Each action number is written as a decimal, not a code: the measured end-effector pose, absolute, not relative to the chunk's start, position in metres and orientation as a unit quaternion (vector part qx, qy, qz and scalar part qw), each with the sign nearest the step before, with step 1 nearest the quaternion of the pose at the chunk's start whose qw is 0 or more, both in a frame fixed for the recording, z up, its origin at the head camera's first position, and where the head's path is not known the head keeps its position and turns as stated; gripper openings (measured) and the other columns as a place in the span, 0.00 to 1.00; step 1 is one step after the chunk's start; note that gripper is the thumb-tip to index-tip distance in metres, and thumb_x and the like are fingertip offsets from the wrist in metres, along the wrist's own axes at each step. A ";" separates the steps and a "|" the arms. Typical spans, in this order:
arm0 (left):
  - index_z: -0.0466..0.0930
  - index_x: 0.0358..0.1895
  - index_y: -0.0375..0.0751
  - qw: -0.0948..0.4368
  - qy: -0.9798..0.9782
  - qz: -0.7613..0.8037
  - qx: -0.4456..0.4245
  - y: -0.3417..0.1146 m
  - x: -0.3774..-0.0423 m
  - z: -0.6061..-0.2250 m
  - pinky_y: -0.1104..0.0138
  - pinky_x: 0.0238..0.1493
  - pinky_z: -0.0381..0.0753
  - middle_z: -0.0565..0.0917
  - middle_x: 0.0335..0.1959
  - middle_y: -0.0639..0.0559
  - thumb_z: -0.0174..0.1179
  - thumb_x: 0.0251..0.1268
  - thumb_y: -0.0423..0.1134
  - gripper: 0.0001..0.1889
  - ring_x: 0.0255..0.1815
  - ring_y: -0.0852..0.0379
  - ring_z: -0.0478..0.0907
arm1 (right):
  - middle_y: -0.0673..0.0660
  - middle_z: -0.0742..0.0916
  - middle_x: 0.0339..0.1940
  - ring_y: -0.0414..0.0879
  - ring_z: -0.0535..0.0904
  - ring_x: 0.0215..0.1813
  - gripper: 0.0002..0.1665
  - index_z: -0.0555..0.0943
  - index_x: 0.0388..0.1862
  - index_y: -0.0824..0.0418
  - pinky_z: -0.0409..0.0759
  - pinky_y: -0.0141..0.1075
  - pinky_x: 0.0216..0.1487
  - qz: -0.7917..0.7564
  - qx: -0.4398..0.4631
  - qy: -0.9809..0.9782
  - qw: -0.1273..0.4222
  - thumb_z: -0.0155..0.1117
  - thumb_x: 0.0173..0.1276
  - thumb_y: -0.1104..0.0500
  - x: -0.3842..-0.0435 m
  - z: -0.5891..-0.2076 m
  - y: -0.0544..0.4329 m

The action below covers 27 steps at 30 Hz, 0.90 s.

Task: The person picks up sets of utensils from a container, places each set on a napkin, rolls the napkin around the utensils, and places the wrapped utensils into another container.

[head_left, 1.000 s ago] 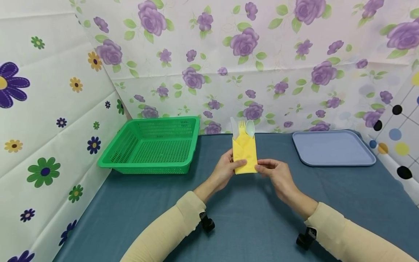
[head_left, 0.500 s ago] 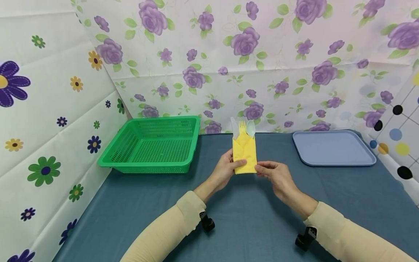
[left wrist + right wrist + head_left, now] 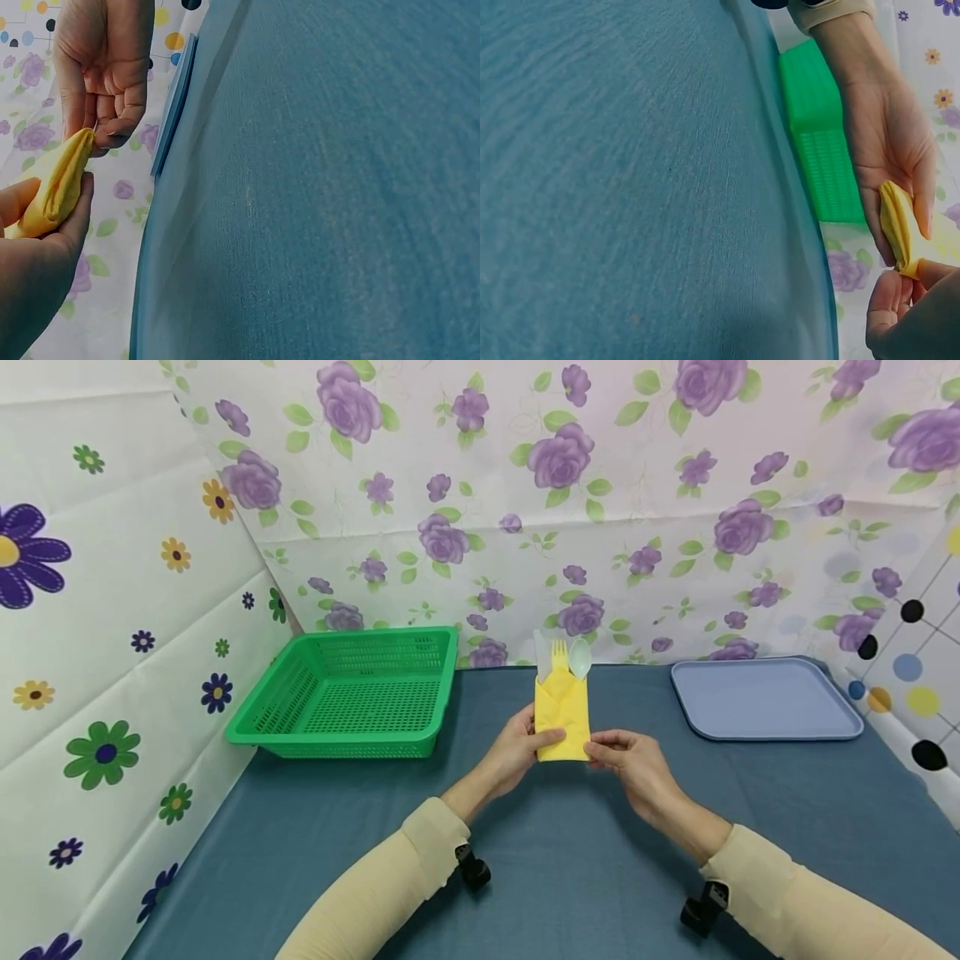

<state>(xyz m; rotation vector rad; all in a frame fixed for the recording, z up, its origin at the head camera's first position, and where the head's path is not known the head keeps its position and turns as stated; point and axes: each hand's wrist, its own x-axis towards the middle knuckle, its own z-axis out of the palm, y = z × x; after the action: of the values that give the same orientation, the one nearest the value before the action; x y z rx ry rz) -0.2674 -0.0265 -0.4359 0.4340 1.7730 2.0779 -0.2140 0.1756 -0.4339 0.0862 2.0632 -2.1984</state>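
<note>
A folded yellow napkin pouch (image 3: 562, 714) is held up over the table in the head view. Out of its top stick a whitish knife (image 3: 542, 656), a yellow fork (image 3: 559, 655) and a pale green spoon (image 3: 580, 658). My left hand (image 3: 513, 745) grips the pouch from the left side, thumb across its front and fingers behind it. With thumb and fingertips my right hand (image 3: 633, 764) pinches the lower right corner. Both wrist views show the pouch's folded bottom edge, with the right fingers (image 3: 112, 120) at one corner.
A green plastic basket (image 3: 341, 745) stands at the back left of the blue-covered table (image 3: 570, 877). At the back right lies a grey-blue tray (image 3: 765, 697). Flowered sheets hang behind and to the left, a dotted one to the right.
The pouch and its cutlery have shifted very slightly to the right, with the spoon tilting a little. Both hands keep the same hold.
</note>
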 end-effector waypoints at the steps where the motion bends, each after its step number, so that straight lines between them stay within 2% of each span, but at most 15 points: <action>1: 0.67 0.73 0.36 0.190 0.630 0.737 0.153 -0.027 -0.267 -0.436 0.61 0.56 0.86 0.82 0.59 0.41 0.58 0.79 0.30 0.24 0.54 0.54 0.85 | 0.53 0.87 0.37 0.46 0.86 0.39 0.18 0.81 0.55 0.75 0.85 0.44 0.55 -0.727 0.028 0.684 0.061 0.68 0.76 0.62 -0.214 -0.434 0.176; 12: 0.63 0.77 0.44 0.210 0.636 0.727 0.150 -0.027 -0.267 -0.437 0.60 0.55 0.86 0.81 0.60 0.43 0.57 0.81 0.33 0.26 0.55 0.53 0.84 | 0.52 0.88 0.37 0.49 0.87 0.41 0.19 0.81 0.56 0.75 0.86 0.44 0.55 -0.713 0.025 0.698 0.053 0.69 0.76 0.61 -0.215 -0.435 0.179; 27: 0.65 0.77 0.44 0.198 0.631 0.736 0.144 -0.028 -0.266 -0.438 0.58 0.57 0.86 0.81 0.60 0.42 0.58 0.80 0.32 0.26 0.56 0.53 0.84 | 0.54 0.87 0.36 0.49 0.84 0.42 0.21 0.80 0.54 0.72 0.84 0.43 0.53 -0.695 0.006 0.716 0.063 0.69 0.77 0.54 -0.217 -0.432 0.180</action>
<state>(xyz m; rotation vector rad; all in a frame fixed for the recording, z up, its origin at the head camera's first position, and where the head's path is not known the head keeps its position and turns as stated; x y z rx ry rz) -0.2662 -0.0280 -0.4378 0.4027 1.7666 2.0599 -0.2169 0.1798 -0.4316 0.0183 2.1631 -2.1012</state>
